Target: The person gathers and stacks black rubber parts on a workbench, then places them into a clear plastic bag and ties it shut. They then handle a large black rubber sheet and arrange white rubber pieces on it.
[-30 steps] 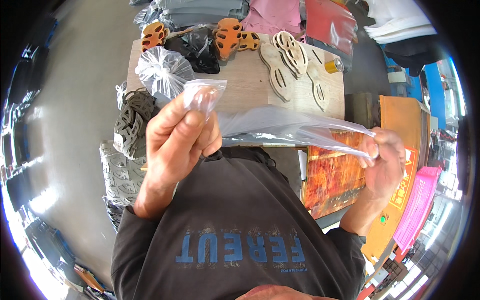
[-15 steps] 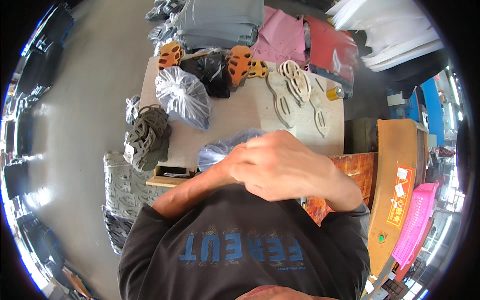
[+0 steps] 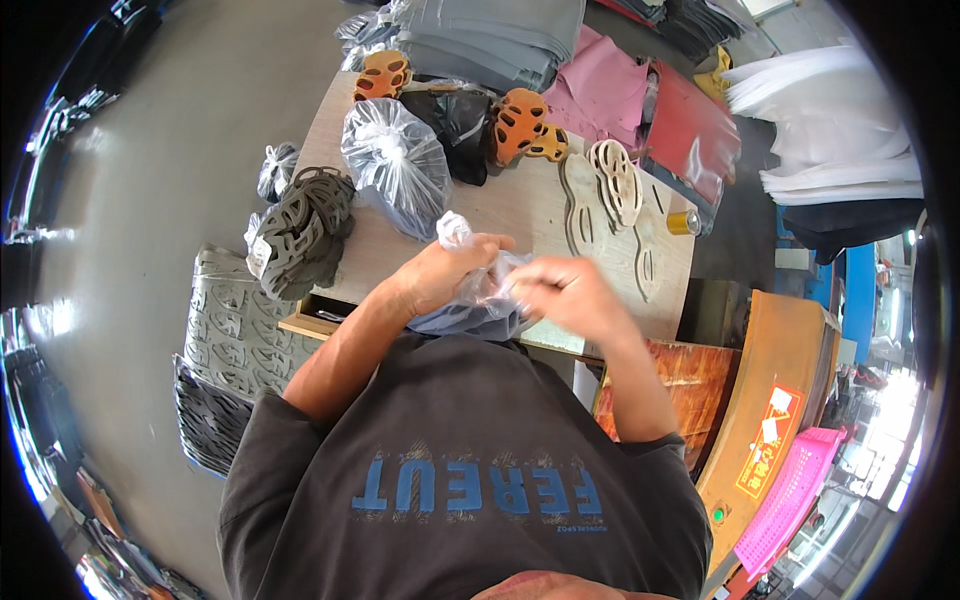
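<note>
A clear plastic bag (image 3: pixel 465 318) with dark contents rests at the table's near edge, right in front of my shirt. My left hand (image 3: pixel 438 276) is closed round its gathered neck, and a crumpled tuft of plastic sticks up above the fist. On the other side, my right hand (image 3: pixel 575 297) pinches a stretched part of the same bag; that hand is slightly blurred. A second clear bag (image 3: pixel 395 160), knotted on top, stands just beyond my left hand. What exactly is inside either bag I cannot make out.
The pale table (image 3: pixel 500 215) carries orange cut-out templates (image 3: pixel 519 125), cream sole-shaped pieces (image 3: pixel 615 185), a black bag (image 3: pixel 455 130) and a yellow spool (image 3: pixel 683 222). Dark strappy cut pieces (image 3: pixel 305 230) hang over its left edge. A yellow-brown machine (image 3: pixel 765 400) stands right, beside a pink basket (image 3: pixel 790 500).
My hands, crossed over each other half a second ago, have drawn apart. The right hand moved right, and the bag's twisted neck now shows in the left. The whole view has shifted slightly.
</note>
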Motion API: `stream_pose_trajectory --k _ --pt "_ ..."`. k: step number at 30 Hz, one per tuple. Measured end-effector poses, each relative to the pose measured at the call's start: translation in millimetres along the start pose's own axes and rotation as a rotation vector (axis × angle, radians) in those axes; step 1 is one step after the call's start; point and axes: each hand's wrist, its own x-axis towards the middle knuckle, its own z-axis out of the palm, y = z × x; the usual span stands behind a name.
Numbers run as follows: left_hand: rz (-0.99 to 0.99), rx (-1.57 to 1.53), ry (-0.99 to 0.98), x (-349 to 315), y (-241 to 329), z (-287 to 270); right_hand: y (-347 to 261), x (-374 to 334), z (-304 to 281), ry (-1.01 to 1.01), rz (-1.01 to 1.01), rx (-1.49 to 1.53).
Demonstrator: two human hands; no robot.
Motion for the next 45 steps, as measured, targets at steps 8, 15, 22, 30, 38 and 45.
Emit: stream_pose_trajectory --k 8,15,22,30,38,45 --pt "0.778 1.330 0.136 -6.7 -12.4 8.8 41.6 62.1 -34.1 0.047 -0.047 0.159" --pt "0.957 1.441 0.487 22.3 -38.3 -15.3 86.4 83.3 -9.6 -0.155 0.087 0.167" --pt "0.962 1.450 0.339 -1.2 -48.3 -10.8 53.2 79.6 -23.7 0.471 -0.662 -0.974" --pt "0.704 1.648 0.299 -76.5 -111.5 -57.8 122.5 75.6 -59.0 0.317 0.006 -1.303" --pt "0.956 1.329 0.414 -41.2 -84.2 -37.6 118.3 47.7 -51.6 0.305 -0.012 0.369" --pt "0.646 1.177 0.433 43.3 -79.5 5.2 71.4 39.5 -18.7 0.340 -0.175 -0.192"
